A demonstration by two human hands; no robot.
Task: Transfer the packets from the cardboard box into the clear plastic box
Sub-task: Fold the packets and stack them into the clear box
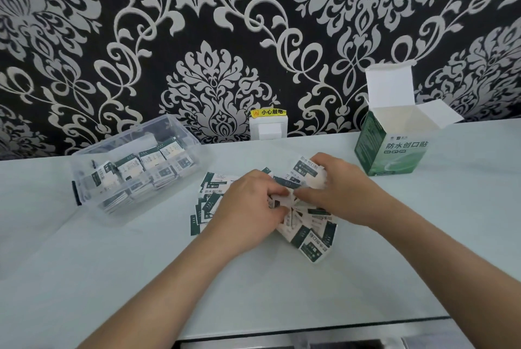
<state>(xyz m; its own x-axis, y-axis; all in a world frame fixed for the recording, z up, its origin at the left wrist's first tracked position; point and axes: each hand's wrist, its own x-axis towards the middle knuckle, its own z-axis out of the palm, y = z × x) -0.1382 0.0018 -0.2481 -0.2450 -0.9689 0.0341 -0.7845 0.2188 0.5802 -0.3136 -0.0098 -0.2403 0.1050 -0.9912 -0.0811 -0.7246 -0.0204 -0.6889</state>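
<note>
- Both busy: left hand (248, 203) and right hand (339, 191) grip packets (315, 238) in the loose pile on the table (112, 264).
- More packets lie in the clear plastic box (84, 193), left.
- The cardboard box (392, 151) stands open, far right.

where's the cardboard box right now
In the head view the cardboard box stands upright and open at the right of the table, close to the wall, just beyond the right hand and the loose packets.

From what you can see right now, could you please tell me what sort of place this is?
Probably a room in a home or small office: black-and-silver damask wallpaper, a white square wall plate under a yellow warning label, and a pale glossy table.
</note>
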